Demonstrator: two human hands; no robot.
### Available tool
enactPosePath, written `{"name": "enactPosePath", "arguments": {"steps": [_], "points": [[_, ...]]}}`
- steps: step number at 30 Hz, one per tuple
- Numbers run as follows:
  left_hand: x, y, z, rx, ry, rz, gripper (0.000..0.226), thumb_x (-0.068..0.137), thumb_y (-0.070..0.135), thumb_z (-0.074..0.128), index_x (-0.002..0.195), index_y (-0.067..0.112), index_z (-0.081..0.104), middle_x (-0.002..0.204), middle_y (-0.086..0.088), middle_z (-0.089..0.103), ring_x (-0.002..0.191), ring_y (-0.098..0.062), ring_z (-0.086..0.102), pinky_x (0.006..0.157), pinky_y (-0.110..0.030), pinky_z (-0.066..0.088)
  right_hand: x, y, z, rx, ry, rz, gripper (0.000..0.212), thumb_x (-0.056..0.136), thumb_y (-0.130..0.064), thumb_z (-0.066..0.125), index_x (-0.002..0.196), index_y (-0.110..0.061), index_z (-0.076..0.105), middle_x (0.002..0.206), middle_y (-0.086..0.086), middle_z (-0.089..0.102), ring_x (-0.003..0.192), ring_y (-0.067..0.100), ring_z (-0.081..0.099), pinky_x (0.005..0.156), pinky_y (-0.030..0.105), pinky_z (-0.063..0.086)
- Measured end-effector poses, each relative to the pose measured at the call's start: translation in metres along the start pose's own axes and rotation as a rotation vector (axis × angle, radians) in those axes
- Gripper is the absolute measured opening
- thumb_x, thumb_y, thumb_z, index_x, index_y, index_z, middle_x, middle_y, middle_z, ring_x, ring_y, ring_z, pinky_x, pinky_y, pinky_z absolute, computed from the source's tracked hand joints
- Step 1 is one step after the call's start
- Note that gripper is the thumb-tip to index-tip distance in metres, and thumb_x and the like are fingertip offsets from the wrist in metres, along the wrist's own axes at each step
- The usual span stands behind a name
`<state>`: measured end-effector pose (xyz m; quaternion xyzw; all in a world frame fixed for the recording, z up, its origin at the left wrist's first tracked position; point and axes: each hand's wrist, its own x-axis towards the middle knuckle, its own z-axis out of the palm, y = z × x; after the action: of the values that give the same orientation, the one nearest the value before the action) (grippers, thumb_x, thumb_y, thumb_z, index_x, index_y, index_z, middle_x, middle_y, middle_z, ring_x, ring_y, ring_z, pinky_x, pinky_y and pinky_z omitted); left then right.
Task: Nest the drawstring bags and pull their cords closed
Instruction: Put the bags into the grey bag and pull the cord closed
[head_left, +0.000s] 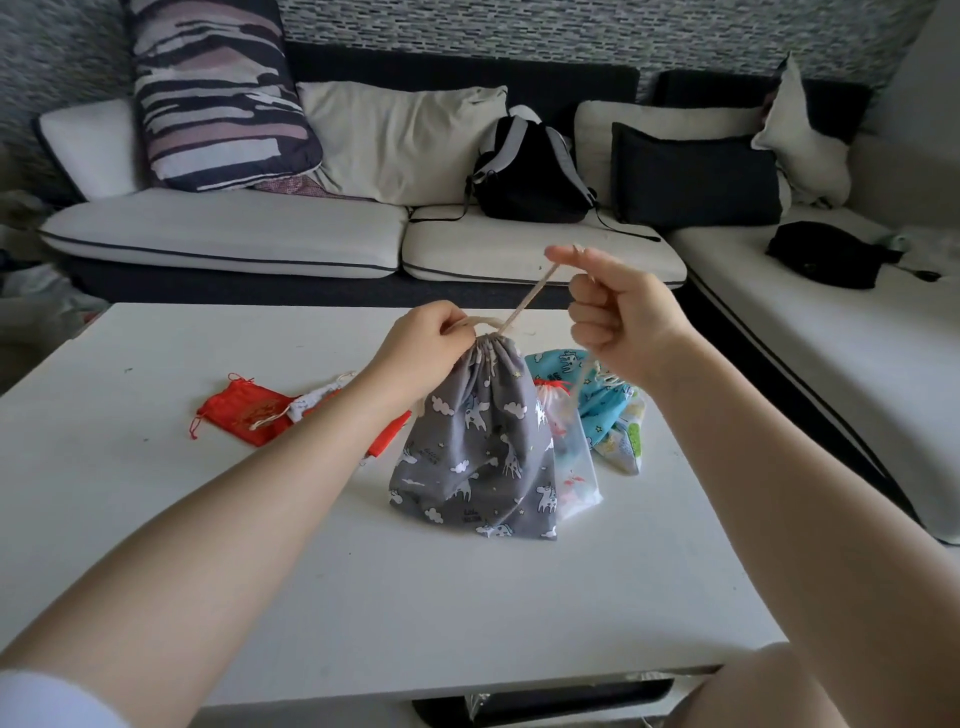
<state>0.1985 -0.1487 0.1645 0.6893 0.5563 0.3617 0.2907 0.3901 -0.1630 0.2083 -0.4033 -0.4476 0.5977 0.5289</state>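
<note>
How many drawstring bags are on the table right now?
5 visible: grey bag centre, clear bag beside it, blue bag behind, red bag and white bag left; others may be hidden.

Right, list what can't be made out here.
Head view only:
- Inside of the grey bag: its mouth is cinched, so nesting is unverifiable.
- Red pouch: its right side is behind the left forearm.
- Blue bag: partly behind the right hand.
- Cord end: inside the fingers.

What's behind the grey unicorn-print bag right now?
Behind the grey unicorn-print drawstring bag: a translucent pouch and a blue printed bag, both partly hidden. The grey bag's contents are unseen, its mouth cinched.
</note>
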Motion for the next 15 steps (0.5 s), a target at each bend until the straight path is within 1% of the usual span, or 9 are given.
{"name": "enactPosePath", "arguments": {"steps": [2,3,4,5,6,9,10,12,15], "points": [[0.001,-0.004,-0.001,-0.068,0.019,-0.059,0.014,0.09,0.017,0.048,0.08,0.012,0.057,0.063,0.001,0.051,0.057,-0.015,0.046,0.057,-0.029,0.034,0.002,-0.001,-0.007,-0.526,0.193,-0.091,0.018,0.091,-0.015,0.052,0.081,-0.014,0.066,0.052,-0.008,0.035,0.046,0.008,0.027,0.043,0.02,0.023],[0.001,-0.007,-0.001,-0.163,0.024,-0.107,0.016,0.09,0.017,0.047,0.077,0.013,0.056,0.063,0.0,0.051,0.054,-0.015,0.044,0.054,-0.027,0.033,0.002,-0.002,-0.01,-0.715,0.298,-0.115,0.018,0.088,-0.013,0.053,0.075,-0.015,0.066,0.056,-0.007,0.042,0.051,0.009,0.032,0.047,0.021,0.027],[0.0,-0.008,-0.001,-0.287,0.018,-0.155,0.019,0.091,0.015,0.046,0.075,0.014,0.055,0.066,-0.001,0.051,0.05,-0.013,0.042,0.05,-0.025,0.032,0.004,-0.001,-0.015,-0.739,0.369,-0.1,0.021,0.086,-0.01,0.052,0.07,-0.015,0.064,0.059,-0.005,0.045,0.055,0.01,0.035,0.048,0.021,0.029],[-0.001,-0.009,-0.001,-0.402,0.0,-0.187,0.021,0.093,0.014,0.045,0.073,0.014,0.054,0.068,-0.002,0.051,0.045,-0.011,0.04,0.044,-0.021,0.03,0.005,0.0,-0.018,-0.642,0.4,-0.052,0.024,0.086,-0.009,0.049,0.066,-0.014,0.061,0.061,-0.003,0.045,0.055,0.011,0.034,0.046,0.02,0.03],[-0.002,-0.009,-0.001,-0.478,-0.023,-0.196,0.023,0.094,0.013,0.045,0.073,0.014,0.054,0.069,-0.003,0.051,0.042,-0.008,0.039,0.04,-0.017,0.028,0.005,0.003,-0.019,-0.479,0.391,0.008,0.026,0.087,-0.009,0.045,0.064,-0.014,0.056,0.062,-0.002,0.045,0.054,0.011,0.033,0.042,0.018,0.029],[-0.004,-0.008,0.004,-0.608,-0.025,-0.214,0.025,0.096,0.012,0.046,0.072,0.013,0.054,0.066,-0.001,0.049,0.036,-0.002,0.038,0.036,-0.013,0.025,0.003,0.013,-0.017,0.062,0.219,0.113,0.028,0.092,-0.013,0.038,0.066,-0.015,0.049,0.073,-0.001,0.062,0.055,0.011,0.043,0.041,0.016,0.028],[-0.004,-0.007,0.006,-0.639,-0.015,-0.23,0.025,0.096,0.012,0.046,0.072,0.013,0.054,0.065,-0.001,0.049,0.035,-0.002,0.037,0.035,-0.013,0.024,0.002,0.016,-0.014,0.144,0.155,0.113,0.029,0.093,-0.014,0.037,0.067,-0.016,0.048,0.08,-0.001,0.066,0.055,0.01,0.046,0.041,0.016,0.027],[-0.004,-0.005,0.008,-0.648,-0.013,-0.244,0.022,0.095,0.015,0.049,0.073,0.013,0.055,0.066,-0.001,0.049,0.036,-0.004,0.036,0.036,-0.014,0.023,0.001,0.02,-0.006,0.108,0.071,0.087,0.029,0.095,-0.014,0.035,0.07,-0.018,0.048,0.086,-0.001,0.068,0.052,0.009,0.046,0.039,0.015,0.024],[-0.004,-0.003,0.004,-0.543,-0.029,-0.194,0.02,0.092,0.023,0.055,0.075,0.015,0.06,0.069,0.0,0.051,0.044,-0.009,0.033,0.04,-0.016,0.025,0.004,0.021,0.005,-0.018,0.023,0.041,0.028,0.098,-0.015,0.035,0.078,-0.019,0.055,0.084,-0.002,0.065,0.048,0.006,0.043,0.038,0.015,0.02]]}}
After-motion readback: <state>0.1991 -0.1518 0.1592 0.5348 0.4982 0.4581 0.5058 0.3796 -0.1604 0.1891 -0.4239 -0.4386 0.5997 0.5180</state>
